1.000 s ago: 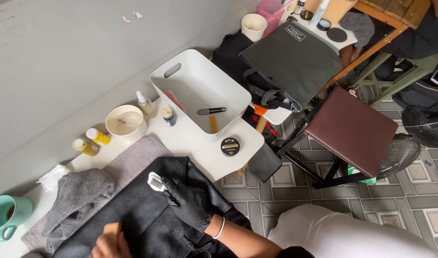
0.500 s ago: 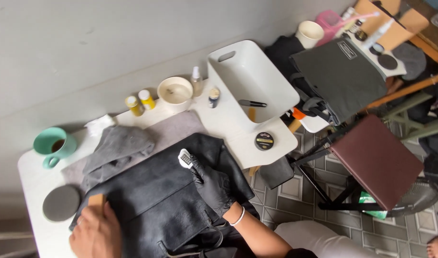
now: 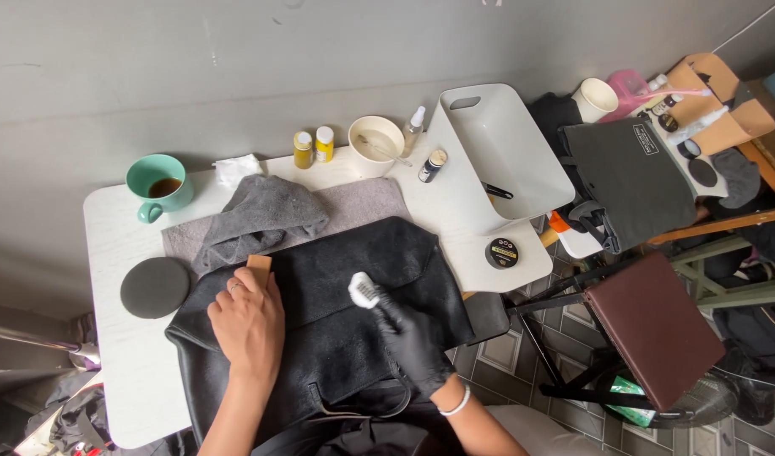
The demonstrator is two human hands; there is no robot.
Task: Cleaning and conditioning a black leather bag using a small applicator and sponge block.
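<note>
The gloved right hand (image 3: 417, 342) grips a small white brush (image 3: 363, 290) against the black leather bag (image 3: 337, 287) beneath it, the flat, open left hand (image 3: 248, 321) pinning it; cleaning looks midway.

Round black tin (image 3: 503, 252), yellow-labelled

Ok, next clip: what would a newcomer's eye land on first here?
The big black leather bag spread over the white table stands out first. The bare left hand presses flat on it, while the black-gloved right hand holds a small white brush against the leather. A teal mug sits at the far left corner.
</note>
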